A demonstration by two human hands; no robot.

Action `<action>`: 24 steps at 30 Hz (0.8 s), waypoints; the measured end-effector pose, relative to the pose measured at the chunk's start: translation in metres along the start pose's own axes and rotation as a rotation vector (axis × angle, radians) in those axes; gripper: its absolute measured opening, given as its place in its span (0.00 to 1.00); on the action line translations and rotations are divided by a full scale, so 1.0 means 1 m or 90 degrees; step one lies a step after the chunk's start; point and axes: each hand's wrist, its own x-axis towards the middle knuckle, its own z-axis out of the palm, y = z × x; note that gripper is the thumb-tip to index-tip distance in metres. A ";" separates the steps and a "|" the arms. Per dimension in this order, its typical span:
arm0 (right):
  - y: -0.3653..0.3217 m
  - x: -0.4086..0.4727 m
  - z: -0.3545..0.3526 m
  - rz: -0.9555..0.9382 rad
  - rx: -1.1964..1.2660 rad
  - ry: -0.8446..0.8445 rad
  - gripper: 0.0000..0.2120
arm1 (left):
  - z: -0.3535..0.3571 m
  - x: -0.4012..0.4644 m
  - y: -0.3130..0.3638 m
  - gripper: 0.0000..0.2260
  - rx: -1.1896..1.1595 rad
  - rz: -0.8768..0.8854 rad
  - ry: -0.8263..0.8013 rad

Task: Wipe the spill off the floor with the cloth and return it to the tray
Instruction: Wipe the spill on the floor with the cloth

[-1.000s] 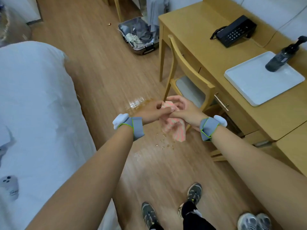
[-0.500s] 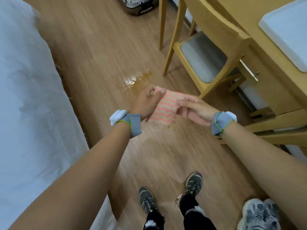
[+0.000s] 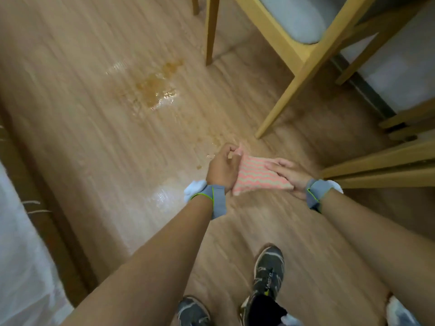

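While left hand (image 3: 222, 168) pinches cloth (image 3: 257, 177), right hand (image 3: 290, 177) flat

The floor (image 3: 94, 114) is glossy wood-grain plank, wet and shiny at the brown spill (image 3: 155, 90); the cloth (image 3: 256, 177) looks soft and matt, the chair (image 3: 294, 55) smooth pale wood with a grey fabric seat.
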 end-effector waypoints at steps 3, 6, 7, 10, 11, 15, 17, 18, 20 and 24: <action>0.054 0.044 -0.029 -0.007 -0.103 0.055 0.04 | 0.053 0.018 -0.051 0.09 0.066 0.018 -0.024; 0.087 0.073 -0.050 -0.069 -0.213 0.153 0.05 | 0.095 0.036 -0.071 0.09 0.124 0.077 -0.063; 0.102 0.086 -0.059 -0.081 -0.220 0.190 0.05 | 0.111 0.046 -0.080 0.09 0.140 0.102 -0.089; 0.142 0.120 -0.085 -0.103 -0.216 0.289 0.07 | 0.152 0.080 -0.104 0.11 0.208 0.147 -0.143; 0.154 0.137 -0.095 -0.107 -0.219 0.323 0.07 | 0.166 0.098 -0.114 0.10 0.224 0.153 -0.141; 0.169 0.165 -0.112 -0.066 -0.332 0.481 0.14 | 0.173 0.143 -0.136 0.14 0.379 0.183 -0.214; 0.182 0.171 -0.104 -0.136 -0.441 0.571 0.21 | 0.158 0.161 -0.153 0.20 0.481 0.263 -0.257; 0.189 0.171 -0.095 -0.174 -0.508 0.570 0.24 | 0.146 0.166 -0.162 0.23 0.530 0.316 -0.262; 0.202 0.168 -0.075 -0.230 -0.699 0.467 0.28 | 0.121 0.167 -0.177 0.26 0.631 0.405 -0.252; 0.229 0.177 -0.043 -0.208 -0.793 0.297 0.34 | 0.069 0.157 -0.211 0.35 0.701 0.364 -0.201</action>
